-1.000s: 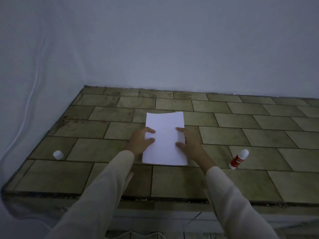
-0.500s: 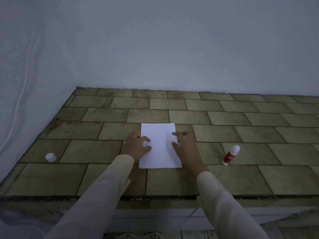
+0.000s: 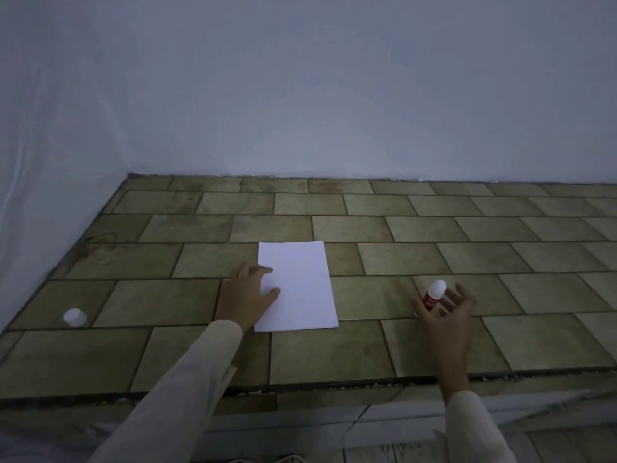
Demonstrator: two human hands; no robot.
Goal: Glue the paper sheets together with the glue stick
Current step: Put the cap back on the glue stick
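White paper sheets (image 3: 298,282) lie stacked flat on the tiled surface, near its front middle. My left hand (image 3: 245,294) rests flat on the stack's left edge, fingers spread, pressing it down. A red glue stick with a white tip (image 3: 433,294) lies on the tiles to the right of the paper. My right hand (image 3: 445,315) hovers over the glue stick with fingers apart and curled around it, not closed; its lower end is hidden behind the hand.
A small white cap (image 3: 74,317) lies on the tiles at the far left. The tiled counter (image 3: 434,228) meets white walls at the back and the left. Its front edge (image 3: 334,384) runs just below my forearms.
My right hand has left the paper and moved right to the glue stick, fingers spread. My left hand stays on the paper. The camera has tilted slightly.
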